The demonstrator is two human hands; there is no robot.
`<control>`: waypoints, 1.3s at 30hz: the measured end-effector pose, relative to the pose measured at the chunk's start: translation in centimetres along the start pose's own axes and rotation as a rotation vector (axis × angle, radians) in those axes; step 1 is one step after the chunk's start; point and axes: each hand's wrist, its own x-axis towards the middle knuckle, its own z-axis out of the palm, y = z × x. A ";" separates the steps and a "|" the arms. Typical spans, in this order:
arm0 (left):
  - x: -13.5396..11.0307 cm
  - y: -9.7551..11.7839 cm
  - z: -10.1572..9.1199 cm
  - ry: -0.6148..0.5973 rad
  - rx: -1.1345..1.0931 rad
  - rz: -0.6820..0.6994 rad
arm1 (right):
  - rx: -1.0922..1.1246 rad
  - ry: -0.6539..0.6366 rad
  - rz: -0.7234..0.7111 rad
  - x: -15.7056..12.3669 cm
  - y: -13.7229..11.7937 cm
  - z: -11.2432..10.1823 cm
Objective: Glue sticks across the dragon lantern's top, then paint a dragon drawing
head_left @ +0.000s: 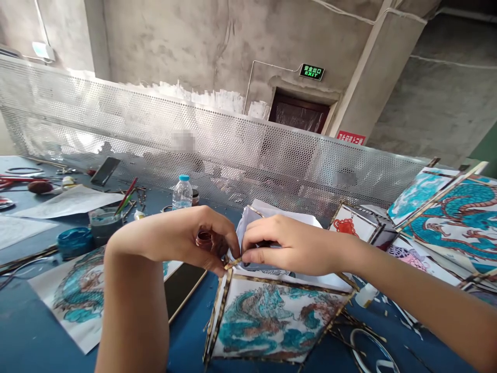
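Observation:
A paper lantern [267,321] with a brown mottled bamboo frame and a blue-and-brown dragon painting stands in front of me. Over its top left corner, my left hand [205,238] bends down with thumb and fingers closed on a short bamboo stick [233,263]. From the other side, my right hand [275,243] pinches the same stick, its fingers curled over the lantern's open top. My fingers partly cover the joint at that corner. More white paper with a dark line drawing shows inside the frame, behind my right hand.
At left are a blue paint jar [73,243], a cup of murky water [104,225] with brushes, and a dragon painting [77,300]. A water bottle [182,192] stands behind my left hand. A tape roll [373,352], glue bottle [366,295] and other framed paintings [458,217] lie right.

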 end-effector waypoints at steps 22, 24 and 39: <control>-0.1 0.4 -0.1 0.095 0.041 0.055 | 0.126 -0.015 -0.009 0.4 1.4 0.3; -0.1 0.5 -0.2 0.066 0.014 0.074 | 0.147 -0.031 -0.013 0.5 1.5 0.2; 0.6 0.0 -0.3 0.043 -0.021 0.048 | 0.204 -0.137 0.069 0.8 2.0 -1.7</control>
